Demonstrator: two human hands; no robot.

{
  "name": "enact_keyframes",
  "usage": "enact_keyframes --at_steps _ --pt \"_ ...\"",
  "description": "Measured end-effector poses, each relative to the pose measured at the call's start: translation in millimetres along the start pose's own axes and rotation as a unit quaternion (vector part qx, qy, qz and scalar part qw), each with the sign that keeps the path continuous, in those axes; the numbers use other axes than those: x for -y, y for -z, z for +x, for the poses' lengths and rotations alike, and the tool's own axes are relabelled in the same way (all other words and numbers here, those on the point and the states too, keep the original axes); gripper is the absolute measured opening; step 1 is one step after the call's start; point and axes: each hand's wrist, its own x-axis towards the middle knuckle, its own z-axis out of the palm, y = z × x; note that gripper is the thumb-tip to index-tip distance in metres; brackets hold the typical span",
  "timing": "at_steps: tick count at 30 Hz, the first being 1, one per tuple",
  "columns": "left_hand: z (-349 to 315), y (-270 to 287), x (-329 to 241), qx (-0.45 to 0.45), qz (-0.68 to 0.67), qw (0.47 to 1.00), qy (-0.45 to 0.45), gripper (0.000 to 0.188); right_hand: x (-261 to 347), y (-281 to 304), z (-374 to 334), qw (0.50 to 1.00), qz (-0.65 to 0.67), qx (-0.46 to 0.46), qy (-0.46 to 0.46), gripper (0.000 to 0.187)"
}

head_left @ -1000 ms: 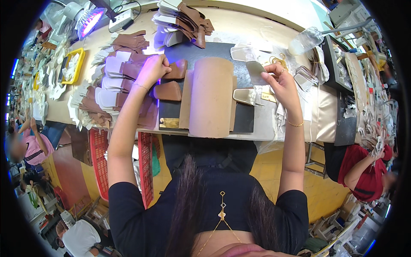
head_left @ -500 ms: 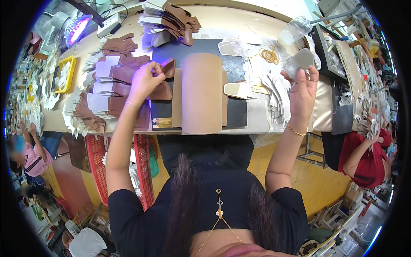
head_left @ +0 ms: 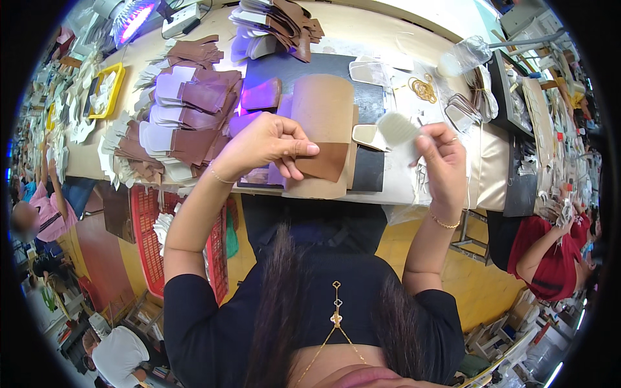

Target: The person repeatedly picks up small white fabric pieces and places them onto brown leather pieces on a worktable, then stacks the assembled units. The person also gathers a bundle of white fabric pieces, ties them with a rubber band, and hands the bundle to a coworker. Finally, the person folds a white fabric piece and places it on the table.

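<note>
My left hand (head_left: 279, 147) pinches a brown leather piece (head_left: 328, 161) between thumb and fingers, laid over the near part of a curved tan block (head_left: 323, 107). To the right, my right hand (head_left: 443, 157) grips a pale, rounded flat piece (head_left: 397, 129) by its edge, raised above the table and slightly blurred. A whitish piece with a dark edge (head_left: 369, 136) lies just right of the block. Left of the block, another brown leather piece (head_left: 261, 95) rests on the black board (head_left: 370, 169) beneath it, lit purple.
Fanned stacks of brown-and-white pieces (head_left: 184, 123) cover the left, with another pile (head_left: 275, 29) at the back. Rubber bands (head_left: 422, 88), a clear plastic bottle (head_left: 462, 55) and a dark tray (head_left: 508, 84) stand right. A lit lamp (head_left: 134, 21), yellow tray (head_left: 108, 90) and red basket (head_left: 147, 239) are leftward.
My left hand has moved right and nearer, bringing a brown leather piece onto the tan block. My right hand has brought the pale piece left and lower. The whole view has shifted slightly.
</note>
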Motion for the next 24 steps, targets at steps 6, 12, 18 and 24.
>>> enact_keyframes --at_steps 6,12,18,24 --pt "-1 6 23 -0.012 -0.072 0.997 0.015 0.042 -16 -41 2 0.977 -0.017 0.089 -0.191 0.018" --pt "-3 7 27 -0.011 -0.075 0.997 0.01 0.056 -22 -54 20 0.957 -0.051 0.147 -0.244 0.02" --pt "-5 3 26 -0.016 -0.071 0.997 0.008 0.054 -20 -60 31 0.946 -0.08 0.174 -0.262 0.022" --pt "-6 3 24 -0.016 -0.068 0.998 0.008 0.052 -22 -60 35 0.942 -0.11 0.187 -0.255 0.026"
